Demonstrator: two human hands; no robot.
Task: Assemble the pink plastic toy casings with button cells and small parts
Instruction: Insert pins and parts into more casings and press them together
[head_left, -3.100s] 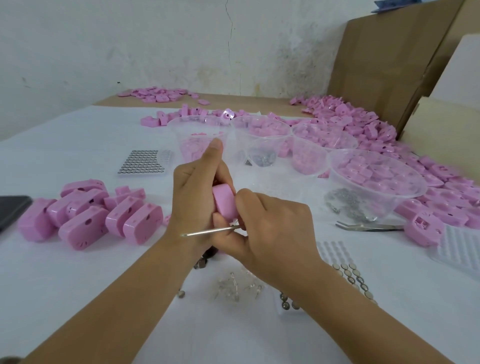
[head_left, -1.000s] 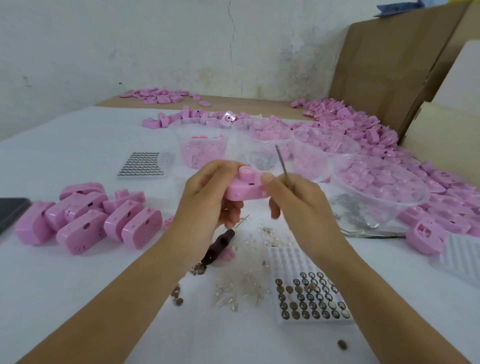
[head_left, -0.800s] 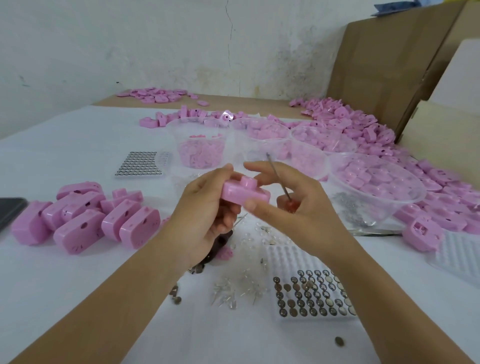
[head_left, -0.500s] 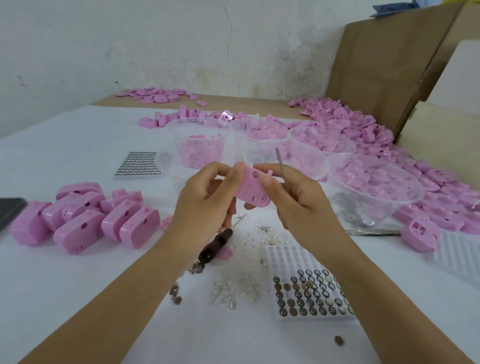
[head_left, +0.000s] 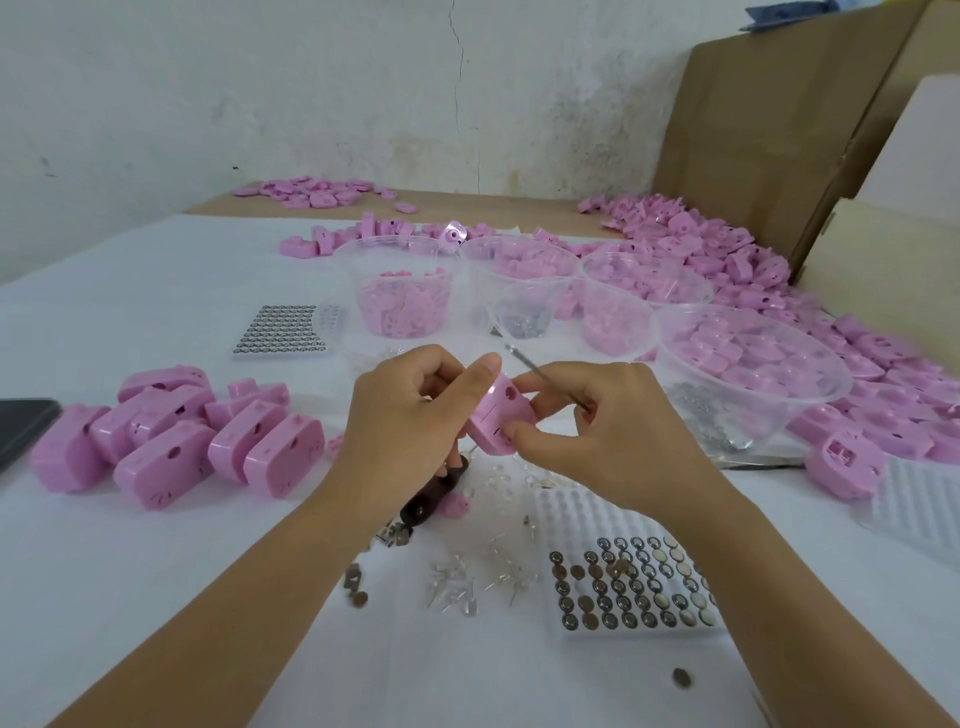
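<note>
Pink casing, one, gripped between left hand and right hand (right also clasping pick, idle), lately tipped from flat to face-on: seemingly closed, under inspection, due for pile left of hands.

The raised casing is showing pale pink, with a dark round hole in its face. The casings grouped at the left are wearing the same pink. The worktop is lying white. The button cells are gleaming silver and dull brown in rows on a clear tray. The bowls are showing clear over pink parts. The cardboard is standing brown.
</note>
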